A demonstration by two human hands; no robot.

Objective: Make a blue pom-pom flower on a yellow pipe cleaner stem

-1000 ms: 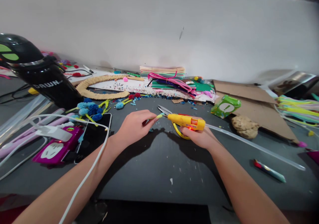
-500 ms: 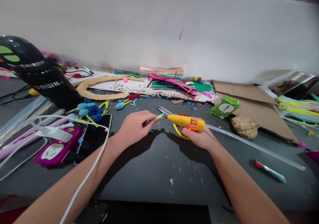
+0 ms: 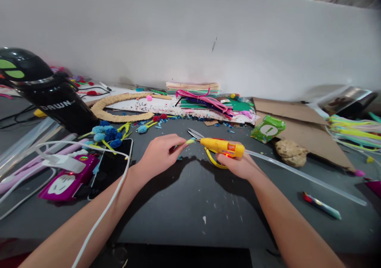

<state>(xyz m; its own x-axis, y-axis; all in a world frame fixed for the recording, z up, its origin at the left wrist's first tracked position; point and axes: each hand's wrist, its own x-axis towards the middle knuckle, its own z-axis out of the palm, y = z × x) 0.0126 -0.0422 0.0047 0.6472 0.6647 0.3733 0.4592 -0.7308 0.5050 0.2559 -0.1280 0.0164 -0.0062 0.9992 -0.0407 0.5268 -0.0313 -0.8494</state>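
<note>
Between the thumb and fingers of my left hand [image 3: 162, 151] is a short piece of yellow-green pipe cleaner [image 3: 189, 141], with a bluish tip. My right hand [image 3: 236, 164] grips a yellow hot glue gun [image 3: 222, 146], its nozzle pointing left at the pipe cleaner's tip. Whether they touch I cannot tell. A long clear glue stick [image 3: 297, 173] sticks out of the gun's back, and a red light glows on its side. Behind the gun lie scissors [image 3: 214, 160] with yellow handles, their blades partly showing. The glue gun's trigger is hidden by my hand.
On the left stand a black bottle [image 3: 56, 97], a purple power bank [image 3: 70, 176] and a phone [image 3: 114, 168]; a white cable crosses my left forearm. Blue pom-poms [image 3: 108, 133] lie near the phone. Rightward are a green packet [image 3: 268, 129], cardboard [image 3: 312, 137] and a pen [image 3: 321, 205].
Both hands hold nearly the same pose, the glue nozzle staying by the pipe cleaner's tip. The whole view has shifted slightly.
</note>
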